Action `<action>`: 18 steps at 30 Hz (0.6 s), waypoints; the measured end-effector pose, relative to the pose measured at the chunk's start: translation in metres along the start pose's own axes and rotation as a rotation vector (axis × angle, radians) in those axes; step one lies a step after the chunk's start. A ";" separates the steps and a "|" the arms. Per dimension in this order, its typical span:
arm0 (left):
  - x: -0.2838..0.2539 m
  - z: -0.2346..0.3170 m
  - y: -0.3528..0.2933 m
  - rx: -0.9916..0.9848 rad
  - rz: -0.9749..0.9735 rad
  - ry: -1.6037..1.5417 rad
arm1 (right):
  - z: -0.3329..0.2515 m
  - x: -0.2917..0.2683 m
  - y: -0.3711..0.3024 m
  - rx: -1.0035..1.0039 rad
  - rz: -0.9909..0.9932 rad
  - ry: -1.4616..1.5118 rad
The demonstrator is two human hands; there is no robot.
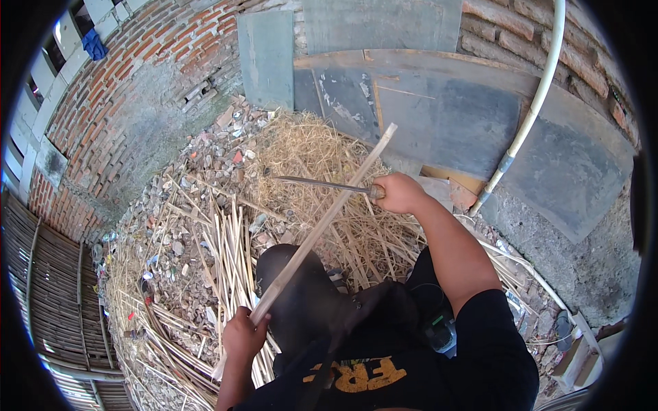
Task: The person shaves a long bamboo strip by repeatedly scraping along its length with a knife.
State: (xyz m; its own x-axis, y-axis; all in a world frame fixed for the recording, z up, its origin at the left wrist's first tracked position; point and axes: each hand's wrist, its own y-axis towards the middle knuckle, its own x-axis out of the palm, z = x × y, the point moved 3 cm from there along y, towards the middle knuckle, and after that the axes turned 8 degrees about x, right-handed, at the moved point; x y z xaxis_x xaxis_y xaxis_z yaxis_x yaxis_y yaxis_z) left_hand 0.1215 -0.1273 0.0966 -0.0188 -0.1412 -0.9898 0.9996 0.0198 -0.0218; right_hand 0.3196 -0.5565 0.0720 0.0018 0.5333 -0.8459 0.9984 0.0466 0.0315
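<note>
My left hand [245, 333] is closed round the lower part of a long, pale bamboo strip [301, 253]. From there the strip slants up and away to the right, passing over my bent knee [274, 264]. Farther out, my right hand [399, 193] grips the short handle of a long-bladed knife [315, 183]. Its narrow dark blade points left and crosses the strip's upper part; whether the edge is cutting into it I cannot tell.
Many split bamboo strips [229, 257] lie in a heap left of my legs. Beyond my knees is a pile of straw-like shavings [301, 147], with stony rubble [178, 233] beside it. Grey boards [445, 113] lean on the brick wall, and a pale pipe [531, 116] stands at right.
</note>
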 end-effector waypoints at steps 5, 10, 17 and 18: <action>0.027 0.002 -0.001 0.203 0.064 -0.196 | -0.035 -0.001 -0.011 -0.098 -0.189 -0.044; 0.041 0.000 0.004 0.186 -0.081 -0.228 | -0.028 0.009 -0.017 -0.133 -0.288 -0.083; 0.035 -0.011 0.008 0.122 -0.232 -0.387 | -0.031 0.002 -0.014 -0.087 -0.194 -0.015; 0.036 -0.011 0.009 0.142 -0.249 -0.369 | -0.034 0.000 -0.019 -0.071 -0.158 -0.048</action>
State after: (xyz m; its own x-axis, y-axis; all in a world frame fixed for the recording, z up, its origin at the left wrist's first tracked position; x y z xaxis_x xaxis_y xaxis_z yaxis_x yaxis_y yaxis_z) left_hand 0.1297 -0.1215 0.0588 -0.2750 -0.4676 -0.8401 0.9593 -0.1911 -0.2077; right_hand 0.2986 -0.5285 0.0899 -0.1501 0.4741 -0.8676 0.9800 0.1871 -0.0673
